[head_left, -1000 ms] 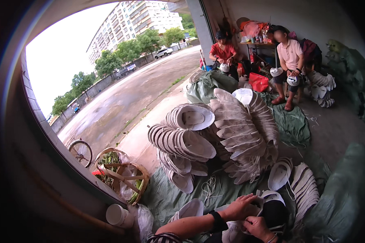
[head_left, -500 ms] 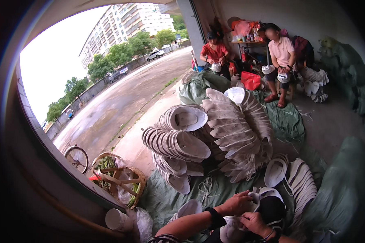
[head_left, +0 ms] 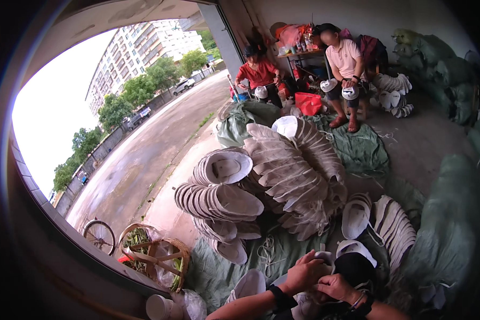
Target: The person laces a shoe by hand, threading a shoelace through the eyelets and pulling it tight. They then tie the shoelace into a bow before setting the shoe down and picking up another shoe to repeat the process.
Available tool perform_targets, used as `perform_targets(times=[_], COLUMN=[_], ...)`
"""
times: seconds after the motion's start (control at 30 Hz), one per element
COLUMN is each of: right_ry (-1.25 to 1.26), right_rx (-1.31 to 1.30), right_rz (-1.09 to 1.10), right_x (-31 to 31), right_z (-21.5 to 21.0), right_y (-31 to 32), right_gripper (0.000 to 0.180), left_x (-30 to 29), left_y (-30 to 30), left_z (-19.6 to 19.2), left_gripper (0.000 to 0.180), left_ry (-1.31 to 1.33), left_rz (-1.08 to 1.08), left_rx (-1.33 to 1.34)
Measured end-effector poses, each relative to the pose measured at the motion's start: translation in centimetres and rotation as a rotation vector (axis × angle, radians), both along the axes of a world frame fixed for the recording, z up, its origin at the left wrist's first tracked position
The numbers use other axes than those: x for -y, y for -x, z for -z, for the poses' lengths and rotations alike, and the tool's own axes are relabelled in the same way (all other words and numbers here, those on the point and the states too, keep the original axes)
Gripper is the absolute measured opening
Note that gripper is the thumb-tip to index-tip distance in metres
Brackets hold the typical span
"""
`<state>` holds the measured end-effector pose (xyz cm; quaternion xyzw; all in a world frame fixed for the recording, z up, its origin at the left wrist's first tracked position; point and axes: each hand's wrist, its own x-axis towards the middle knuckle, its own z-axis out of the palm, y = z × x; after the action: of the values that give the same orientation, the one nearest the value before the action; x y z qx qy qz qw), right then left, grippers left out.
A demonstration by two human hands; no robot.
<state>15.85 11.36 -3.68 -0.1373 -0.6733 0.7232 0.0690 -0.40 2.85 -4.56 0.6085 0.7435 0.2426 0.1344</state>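
Note:
At the lower middle, my left hand (head_left: 305, 273) is closed on a white shoe upper (head_left: 326, 258), its fingers bent over the edge. Close beside it, my right hand (head_left: 337, 288) pinches the same upper with thumb and forefinger. Any small thing between those fingertips is too small to make out. Part of the upper is hidden behind my hands. Just beyond my right hand lie a dark rounded thing (head_left: 356, 268) and another white upper (head_left: 356, 248). More white uppers (head_left: 249, 284) rest left of my left wrist.
Large nested stacks of pale uppers (head_left: 296, 170) stand ahead on green sheeting (head_left: 208, 266). A wicker basket (head_left: 182, 256) with greens and a white bucket (head_left: 159, 306) are at left. Green sacks (head_left: 437, 218) lie at right. Two seated people (head_left: 258, 74) handle uppers at the back.
The view has turned slightly, shifting the background left. My two hands are closer together on the upper. At the back, the person in red has spread their hands apart.

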Motion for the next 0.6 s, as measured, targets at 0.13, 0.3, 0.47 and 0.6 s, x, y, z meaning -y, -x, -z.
perform_targets(times=[0.13, 0.3, 0.47, 0.6], right_ry=[-0.036, 0.115, 0.127, 0.050], right_rx=[-0.069, 0.054, 0.045, -0.202], right_rz=[0.030, -0.020, 0.104, 0.316], right_x=[0.0, 0.0, 0.3, -0.2], right_z=[1.2, -0.4, -1.5, -6.8], right_y=[0.0, 0.1, -0.5, -2.5], right_gripper=[0.017, 0.019, 0.017, 0.012], left_x=[0.1, 0.0, -0.7, -0.4], left_y=[-1.0, 0.4, -0.1, 0.6], left_z=[-1.9, 0.4, -2.1, -0.4], left_gripper=[0.047, 0.044, 0.047, 0.049], left_ry=[-0.004, -0.048, 0.038, 0.007], left_rz=[-0.065, 0.015, -0.049, 0.049], left_rx=[-0.031, -0.054, 0.106, 0.088])
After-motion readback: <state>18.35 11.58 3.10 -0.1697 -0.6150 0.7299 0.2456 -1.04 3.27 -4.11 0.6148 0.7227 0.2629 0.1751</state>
